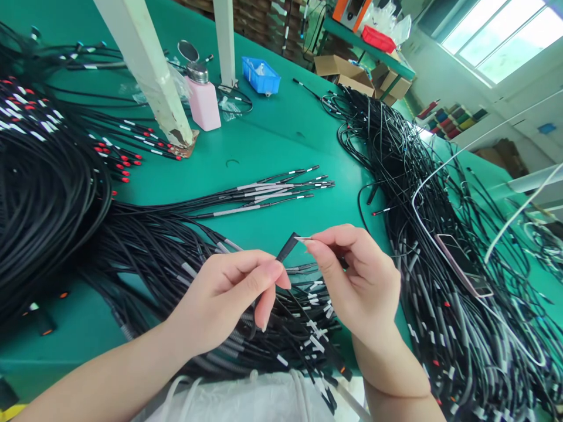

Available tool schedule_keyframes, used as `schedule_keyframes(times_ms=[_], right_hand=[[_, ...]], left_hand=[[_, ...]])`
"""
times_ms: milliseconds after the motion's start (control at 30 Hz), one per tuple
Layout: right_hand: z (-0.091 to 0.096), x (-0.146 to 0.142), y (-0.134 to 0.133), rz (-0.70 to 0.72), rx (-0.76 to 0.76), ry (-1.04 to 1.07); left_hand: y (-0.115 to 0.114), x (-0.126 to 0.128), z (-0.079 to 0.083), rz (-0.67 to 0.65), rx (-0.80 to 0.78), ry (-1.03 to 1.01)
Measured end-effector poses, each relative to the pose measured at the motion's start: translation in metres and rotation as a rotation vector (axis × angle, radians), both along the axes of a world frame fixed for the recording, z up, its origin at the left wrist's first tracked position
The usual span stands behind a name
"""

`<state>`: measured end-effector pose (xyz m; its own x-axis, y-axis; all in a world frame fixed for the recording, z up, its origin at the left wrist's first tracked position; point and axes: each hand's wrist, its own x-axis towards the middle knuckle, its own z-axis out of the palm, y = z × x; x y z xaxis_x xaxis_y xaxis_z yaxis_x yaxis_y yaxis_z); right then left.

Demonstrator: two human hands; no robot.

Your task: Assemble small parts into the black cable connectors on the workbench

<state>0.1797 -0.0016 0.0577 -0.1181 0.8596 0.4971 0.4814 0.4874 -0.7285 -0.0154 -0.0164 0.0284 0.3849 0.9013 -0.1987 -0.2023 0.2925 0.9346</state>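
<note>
My left hand (240, 293) pinches a short black tube (287, 246) between thumb and fingers, and its flattened end points up and right. With thumb and forefinger, my right hand (358, 269) grips a thin white sliver (302, 238), whose tip meets the end of that tube. Whether the sliver goes inside or only touches it, I cannot tell. Below the hands lies a bundle of black cables (162, 234) with grey ribbed sleeves and white tags. Several finished-looking cable ends (281, 189) fan out on the green table beyond my hands.
A big coil of black cables (48, 176) with red tips fills the left. Another heap (396, 152) runs down the right, with a phone (464, 264) and white cord on it. A table post (152, 70), pink pump bottle (203, 102) and blue bin (261, 76) stand behind.
</note>
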Motion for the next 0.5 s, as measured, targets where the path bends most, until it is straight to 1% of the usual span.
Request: schedule_keyframes(times_ms=[167,300,433,500], right_hand=[[0.0018,-0.0009,0.0007,-0.004,0.002,-0.024],[0.003,-0.0006,0.001,0.049,-0.037,-0.048],[0.0029,0.0003,0.0014,0.038,-0.034,-0.028],[0.0028,0.0003,0.0017,0.06,-0.034,-0.034]], left_hand=[[0.0013,0.0011,0.0031,-0.017,-0.026,-0.001],[0.0016,0.0009,0.0034,-0.018,-0.03,0.017],[0.0007,0.0002,0.0021,0.004,-0.023,0.001],[0.0005,0.0001,0.0018,0.012,-0.027,-0.007]])
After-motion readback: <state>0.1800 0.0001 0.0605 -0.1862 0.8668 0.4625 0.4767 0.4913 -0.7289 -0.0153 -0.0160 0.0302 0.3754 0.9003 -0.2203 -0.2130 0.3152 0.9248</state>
